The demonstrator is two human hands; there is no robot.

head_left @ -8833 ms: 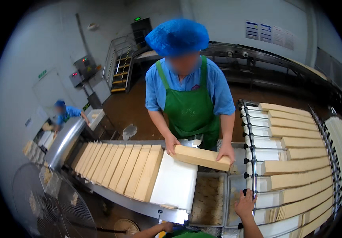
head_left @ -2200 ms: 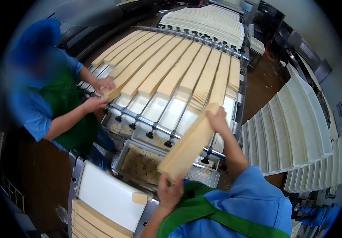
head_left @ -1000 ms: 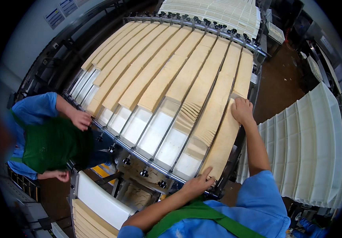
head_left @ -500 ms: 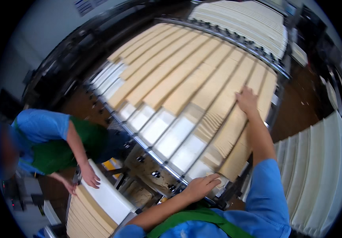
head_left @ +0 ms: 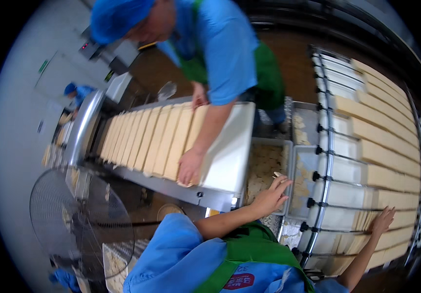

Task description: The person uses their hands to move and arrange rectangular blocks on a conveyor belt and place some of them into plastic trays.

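Observation:
My left hand is over the scrap bins beside the belt, fingers loosely bent, with a small pale dough scrap at their tips. Out to the right, my right hand rests with fingers stretched on long, flat dough strips. These pale yellow strips lie in parallel rows on a white belt. Close to my right hand, several short, narrow pieces sit bunched at the strips' near ends.
Across from me, a co-worker in blue and green bends over another conveyor, hands on its dough strips. Between the belts stand a bin of scraps and a second bin. A metal rail with black knobs edges my belt. A caged fan stands at left.
My view has swung left, bringing the co-worker's conveyor to the middle. My left hand has left the belt's edge for the bins, with a scrap at its fingers. My right hand stays on the strips.

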